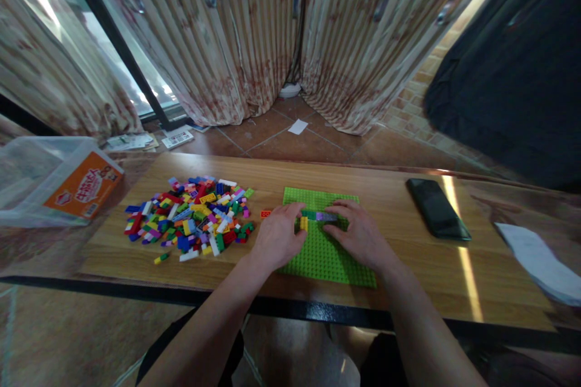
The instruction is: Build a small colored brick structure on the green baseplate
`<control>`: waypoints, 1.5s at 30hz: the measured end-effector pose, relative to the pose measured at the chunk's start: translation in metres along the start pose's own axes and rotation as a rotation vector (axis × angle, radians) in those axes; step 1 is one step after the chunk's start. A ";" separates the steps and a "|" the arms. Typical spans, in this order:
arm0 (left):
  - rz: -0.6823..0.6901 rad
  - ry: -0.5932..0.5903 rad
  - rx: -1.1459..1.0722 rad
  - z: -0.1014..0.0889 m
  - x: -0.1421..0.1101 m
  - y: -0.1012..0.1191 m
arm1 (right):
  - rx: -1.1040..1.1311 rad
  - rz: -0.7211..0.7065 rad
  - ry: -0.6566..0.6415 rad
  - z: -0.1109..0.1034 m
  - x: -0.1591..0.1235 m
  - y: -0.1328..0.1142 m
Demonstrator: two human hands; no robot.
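Note:
A green studded baseplate (338, 257) lies on the wooden table under both hands. On its upper part runs a short row with a dark green brick (309, 215) and a purple brick (320, 216); a yellow brick (304, 224) sits at the left, just below the row. My left hand (282, 234) curls its fingers and thumb around the yellow brick. From the other side, my right hand (356, 231) has thumb and fingers around the row's right end, at the purple brick. Left of the baseplate, a red brick (265, 214) lies beside my left hand.
A heap of mixed coloured bricks (195, 214) spreads over the table's left half. Beyond it stands a clear plastic box (40, 181) with an orange label. On the right lie a black phone (438, 208) and white paper (540, 260). Curtains (254, 42) hang behind the table.

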State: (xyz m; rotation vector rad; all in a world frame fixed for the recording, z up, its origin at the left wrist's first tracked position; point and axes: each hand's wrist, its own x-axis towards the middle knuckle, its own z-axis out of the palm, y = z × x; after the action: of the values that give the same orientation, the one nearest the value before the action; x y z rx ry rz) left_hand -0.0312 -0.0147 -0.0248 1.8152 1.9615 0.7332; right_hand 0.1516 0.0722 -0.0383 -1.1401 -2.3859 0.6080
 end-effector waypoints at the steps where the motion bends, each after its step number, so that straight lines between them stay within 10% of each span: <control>1: 0.009 0.001 0.001 0.000 0.000 0.000 | -0.007 0.001 -0.005 0.000 0.000 0.000; 45: -0.031 0.012 -0.093 -0.001 0.013 -0.012 | 0.041 -0.003 0.023 -0.007 0.000 0.005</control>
State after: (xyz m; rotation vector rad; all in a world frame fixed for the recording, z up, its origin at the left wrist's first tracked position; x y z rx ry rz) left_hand -0.0423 -0.0027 -0.0302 1.7267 1.9257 0.8130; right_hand 0.1583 0.0766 -0.0353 -1.1198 -2.3446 0.6364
